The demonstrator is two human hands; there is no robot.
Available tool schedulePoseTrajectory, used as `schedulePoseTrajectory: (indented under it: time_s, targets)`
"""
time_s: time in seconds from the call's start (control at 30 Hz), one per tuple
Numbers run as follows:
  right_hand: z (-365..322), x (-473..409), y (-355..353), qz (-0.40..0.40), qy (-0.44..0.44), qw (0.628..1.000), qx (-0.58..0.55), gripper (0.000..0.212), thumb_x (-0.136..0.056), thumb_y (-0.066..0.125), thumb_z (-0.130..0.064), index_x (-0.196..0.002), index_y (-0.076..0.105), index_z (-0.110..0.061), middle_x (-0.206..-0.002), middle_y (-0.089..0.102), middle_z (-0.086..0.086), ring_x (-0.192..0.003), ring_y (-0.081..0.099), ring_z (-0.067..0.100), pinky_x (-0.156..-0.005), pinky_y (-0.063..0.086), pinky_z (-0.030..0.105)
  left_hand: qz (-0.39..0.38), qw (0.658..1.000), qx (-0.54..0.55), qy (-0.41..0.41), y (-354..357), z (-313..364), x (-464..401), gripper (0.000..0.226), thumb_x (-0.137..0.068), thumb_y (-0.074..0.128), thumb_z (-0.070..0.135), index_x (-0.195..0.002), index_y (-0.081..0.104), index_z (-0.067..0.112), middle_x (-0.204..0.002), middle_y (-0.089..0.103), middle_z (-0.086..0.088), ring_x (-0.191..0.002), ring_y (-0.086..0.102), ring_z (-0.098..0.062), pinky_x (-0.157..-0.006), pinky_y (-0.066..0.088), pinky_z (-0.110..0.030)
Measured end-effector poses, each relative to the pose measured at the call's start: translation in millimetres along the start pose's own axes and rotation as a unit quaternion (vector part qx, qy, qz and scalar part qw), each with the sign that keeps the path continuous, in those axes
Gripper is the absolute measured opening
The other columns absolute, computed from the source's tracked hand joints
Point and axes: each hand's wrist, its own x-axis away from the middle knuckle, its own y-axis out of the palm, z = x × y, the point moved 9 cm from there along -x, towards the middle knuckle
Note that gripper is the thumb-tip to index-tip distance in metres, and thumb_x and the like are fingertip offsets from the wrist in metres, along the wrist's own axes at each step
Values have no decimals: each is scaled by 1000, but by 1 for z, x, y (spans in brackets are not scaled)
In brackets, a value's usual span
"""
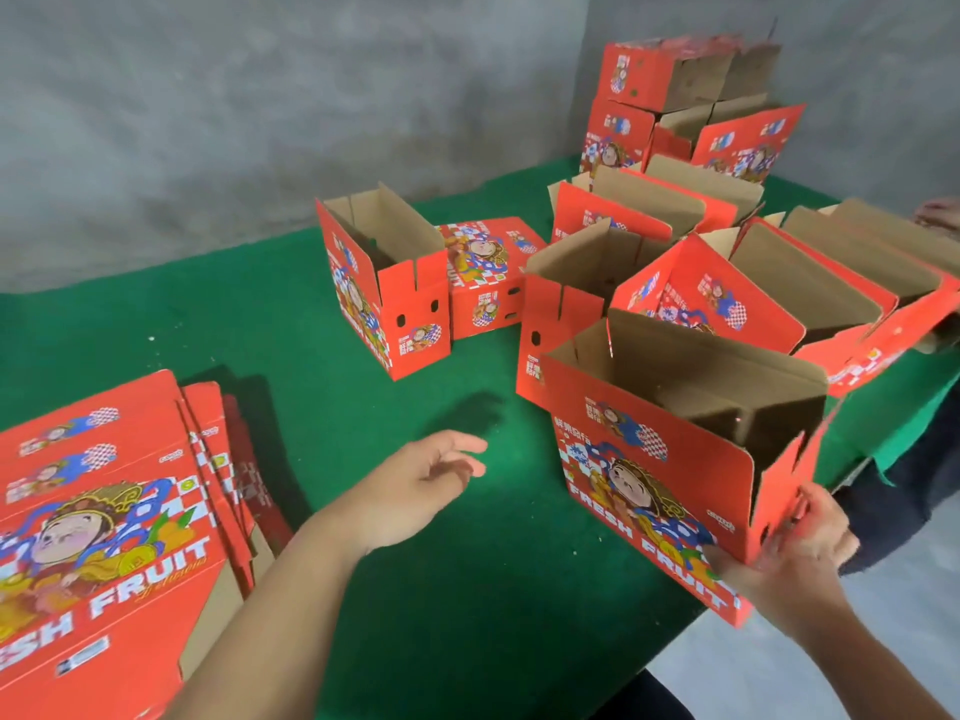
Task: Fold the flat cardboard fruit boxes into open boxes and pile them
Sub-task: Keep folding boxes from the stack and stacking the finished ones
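Folded fruit box stands open at the green table's near corner, right hand gripping its end panel, left hand hovering loose and empty beside it; overhanging the edge, it could tip off.

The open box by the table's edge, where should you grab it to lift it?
Take the open box by its two short end walls, one hand from each side. Its top is open and the long printed front is wide and flat. The right hand already holds the near right corner; the left hand is free.
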Motion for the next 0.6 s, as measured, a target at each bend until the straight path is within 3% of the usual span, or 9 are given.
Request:
schedulePoseTrajectory:
  time_s: [0.17, 0.3, 0.37, 0.43, 0.47, 0.53, 0.6]
  targets:
    - [-64, -26, 52, -55, 11, 998, 9, 129, -48, 98, -50, -144, 18, -18, -139, 23, 2, -129, 21, 21, -114, 21, 39, -18, 1000, -20, 11, 2, 16, -7, 33, -105, 52, 18, -126, 56, 43, -127, 65, 19, -111, 63, -1, -97, 52, -27]
    - [-116, -41, 90, -106, 20, 994, -4, 128, -48, 95, -60, -142, 19, -19, -128, 26, -1, -126, 25, 22, -114, 29, 42, 23, 999, -10, 41, -1, 41, -23, 37, -103, 52, 17, -131, 53, 42, -130, 56, 20, -105, 58, 3, -84, 44, -21]
    - [-129, -32, 83, -59, -24, 997, -31, 119, -43, 99, -54, -134, 29, -22, -118, 32, -2, -115, 36, 22, -104, 41, 44, 42, 998, 8, 46, 2, 46, -30, 39, -103, 54, 18, -136, 53, 39, -132, 56, 17, -89, 55, 5, -82, 41, -23]
    - [-109, -9, 69, 12, -55, 994, -89, 104, -34, 105, -40, -110, 33, -42, -102, 46, -9, -91, 53, 13, -77, 56, 44, 49, 997, 19, 48, 8, 43, -32, 42, -103, 55, 17, -142, 52, 33, -131, 56, 13, -91, 54, 2, -84, 41, -27]
    - [-91, 4, 67, 15, -43, 992, -116, 104, -34, 105, -37, -108, 33, -45, -101, 51, -6, -86, 59, 16, -73, 58, 45, 43, 998, 22, 47, 13, 41, -33, 43, -102, 55, 18, -142, 52, 33, -130, 56, 15, -97, 55, -1, -84, 42, -26]
    - [-53, 28, 78, -37, 42, 989, -140, 113, -43, 104, -38, -128, 30, -34, -124, 49, 9, -108, 60, 27, -96, 55, 49, 31, 998, 40, 35, 22, 35, -32, 39, -103, 55, 19, -137, 54, 38, -131, 55, 22, -107, 58, -3, -80, 46, -19]
    - [-27, 37, 81, -8, 100, 984, -146, 119, -48, 104, -31, -139, 27, -19, -134, 35, 11, -125, 48, 29, -110, 44, 45, 41, 997, 66, 18, 27, 33, -31, 35, -104, 54, 19, -128, 56, 44, -132, 56, 23, -114, 58, 1, -84, 47, -16]
